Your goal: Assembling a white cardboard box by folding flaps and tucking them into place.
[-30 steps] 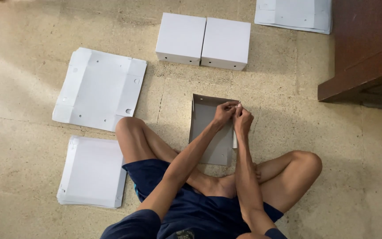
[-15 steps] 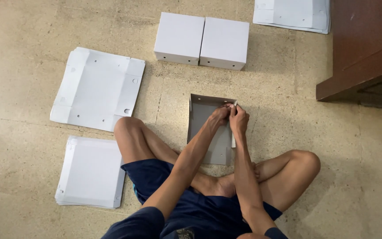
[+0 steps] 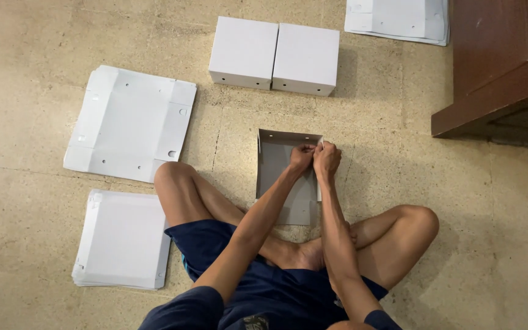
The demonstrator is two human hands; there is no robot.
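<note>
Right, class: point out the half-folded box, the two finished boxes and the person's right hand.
half-folded box [image 3: 274,165], head view, grey inner floor.
finished boxes [image 3: 274,54], head view, tops where they meet.
right hand [image 3: 327,160], head view, back of hand.

A half-folded grey cardboard box [image 3: 279,174] lies open on the floor, walls partly raised.

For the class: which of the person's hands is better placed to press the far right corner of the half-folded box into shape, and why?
Right. The right hand sits directly on the half-folded box at that corner; the left hand grips slightly inboard.
</note>
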